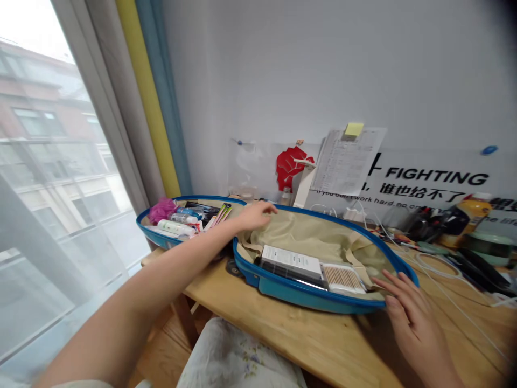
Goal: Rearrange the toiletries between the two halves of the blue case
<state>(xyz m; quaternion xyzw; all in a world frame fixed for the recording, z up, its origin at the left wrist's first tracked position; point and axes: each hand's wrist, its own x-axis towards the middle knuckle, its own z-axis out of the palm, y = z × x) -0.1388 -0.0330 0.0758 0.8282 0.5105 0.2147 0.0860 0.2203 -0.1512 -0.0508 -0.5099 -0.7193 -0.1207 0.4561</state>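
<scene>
A small blue suitcase (307, 296) lies open on the wooden desk (283, 334). Its near half has a beige lining (307, 234) and holds a white and black box (291, 261) and a pack of cotton swabs (343, 278). My left hand (255, 214) reaches across to the far left corner of that half, fingers loosely curled over the lining. My right hand (407, 312) lies flat on the suitcase's right front rim, fingers spread. The other half (150, 226) holds a pink sponge (161, 209), tubes and small bottles (177, 226).
Along the wall stand a red fist sign (288, 167), a pinned paper sheet (345, 160), a yellow bottle (470, 213), a green bowl (488, 245) and white cables (436, 269). A window with curtains fills the left. A floral cushion (238, 355) lies under the desk edge.
</scene>
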